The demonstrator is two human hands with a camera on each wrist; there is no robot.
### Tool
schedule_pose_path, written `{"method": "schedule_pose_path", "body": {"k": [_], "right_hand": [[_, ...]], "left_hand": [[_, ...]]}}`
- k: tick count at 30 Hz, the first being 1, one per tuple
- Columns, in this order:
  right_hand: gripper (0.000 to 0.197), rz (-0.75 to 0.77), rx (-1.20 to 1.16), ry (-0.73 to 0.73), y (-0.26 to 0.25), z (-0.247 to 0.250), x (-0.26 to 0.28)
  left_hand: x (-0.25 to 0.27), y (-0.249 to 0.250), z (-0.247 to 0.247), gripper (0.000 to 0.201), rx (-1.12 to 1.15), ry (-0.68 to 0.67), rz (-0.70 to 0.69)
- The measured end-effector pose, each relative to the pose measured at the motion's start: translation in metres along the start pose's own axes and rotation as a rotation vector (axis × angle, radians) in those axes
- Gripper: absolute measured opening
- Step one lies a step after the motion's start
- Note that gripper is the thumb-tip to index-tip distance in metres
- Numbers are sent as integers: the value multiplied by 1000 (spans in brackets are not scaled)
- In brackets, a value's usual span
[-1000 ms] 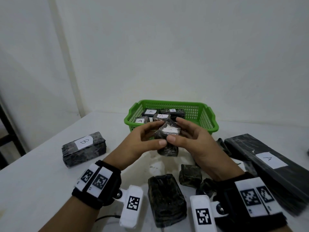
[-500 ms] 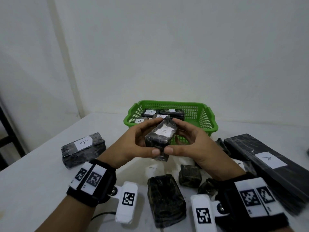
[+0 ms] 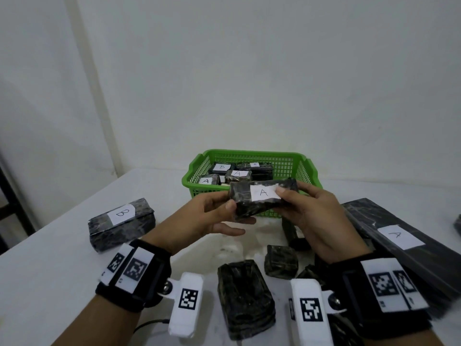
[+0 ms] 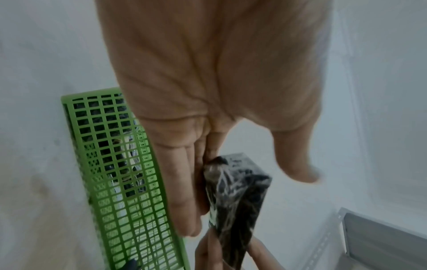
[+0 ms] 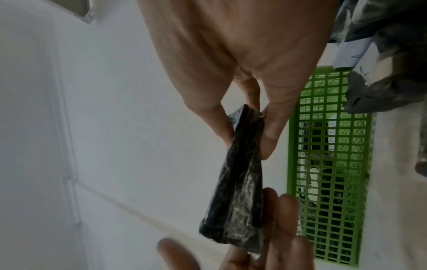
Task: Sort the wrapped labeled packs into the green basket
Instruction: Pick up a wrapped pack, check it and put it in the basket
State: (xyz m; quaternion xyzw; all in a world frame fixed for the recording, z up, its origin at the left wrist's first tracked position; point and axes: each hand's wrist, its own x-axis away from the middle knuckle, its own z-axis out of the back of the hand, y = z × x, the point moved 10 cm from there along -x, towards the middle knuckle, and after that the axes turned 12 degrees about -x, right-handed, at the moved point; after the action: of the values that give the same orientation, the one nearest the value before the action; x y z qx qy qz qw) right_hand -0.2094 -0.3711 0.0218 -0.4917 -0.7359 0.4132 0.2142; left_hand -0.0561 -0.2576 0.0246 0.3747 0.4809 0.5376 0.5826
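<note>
A dark wrapped pack (image 3: pixel 244 199) with a white label marked A hangs lengthwise just in front of the green basket (image 3: pixel 249 153). My right hand (image 3: pixel 294 203) pinches its right end between thumb and fingers, seen also in the right wrist view on the pack (image 5: pixel 238 182). My left hand (image 3: pixel 222 216) is at the left end. Its straight fingers (image 4: pixel 184 191) lie against the pack (image 4: pixel 235 191), and the thumb stands a little apart. The basket (image 4: pixel 120 164) holds several labelled packs, marked A and B.
A pack marked B (image 3: pixel 122 223) lies on the white table at the left. A long flat pack marked A (image 3: pixel 399 240) lies at the right. Unlabelled dark packs (image 3: pixel 244 295) (image 3: pixel 280 260) sit near my wrists. A wall stands right behind the basket.
The pack has turned from end-on to lengthwise with its A label up and has risen toward the basket. My hands have spread to its two ends, and the left grip has loosened.
</note>
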Motion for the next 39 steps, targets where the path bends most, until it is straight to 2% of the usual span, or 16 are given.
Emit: {"method": "schedule_pose_path", "body": {"k": [2, 4, 10, 14, 17, 20, 22, 25, 29, 34, 39], "right_hand": [[14, -28, 17, -17, 6, -1, 0], [19, -43, 75, -28, 10, 1, -2], [36, -84, 122, -24, 16, 1, -15], [36, -97, 235, -109, 1, -14, -33], [24, -74, 238, -146, -17, -33, -57], [7, -72, 195, -109, -25, -49, -86], [8, -105, 153, -85, -21, -57, -109], [8, -169, 95, -44, -7, -68, -145], [8, -208, 150, -12, 9, -80, -188], [7, -283, 289, -11, 45, -82, -236], [6, -301, 290, 66, 74, -72, -270]], "left_hand": [[-2, -1, 3, 58, -6, 54, 14], [-5, -2, 5, 42, 24, 83, 24], [-9, -7, 13, 48, 99, 118, 75], [-24, -1, 34, 44, -1, 124, 115], [-49, 8, 67, 54, -131, 132, 122], [-82, 13, 121, 51, -225, 321, 178], [-105, 14, 158, 43, -324, 454, 228], [-141, 1, 202, 45, -387, 513, 358], [-171, -31, 233, 58, -487, 461, 583], [-192, -72, 237, 60, -404, 331, 718], [-202, -100, 228, 53, -371, 212, 786]]}}
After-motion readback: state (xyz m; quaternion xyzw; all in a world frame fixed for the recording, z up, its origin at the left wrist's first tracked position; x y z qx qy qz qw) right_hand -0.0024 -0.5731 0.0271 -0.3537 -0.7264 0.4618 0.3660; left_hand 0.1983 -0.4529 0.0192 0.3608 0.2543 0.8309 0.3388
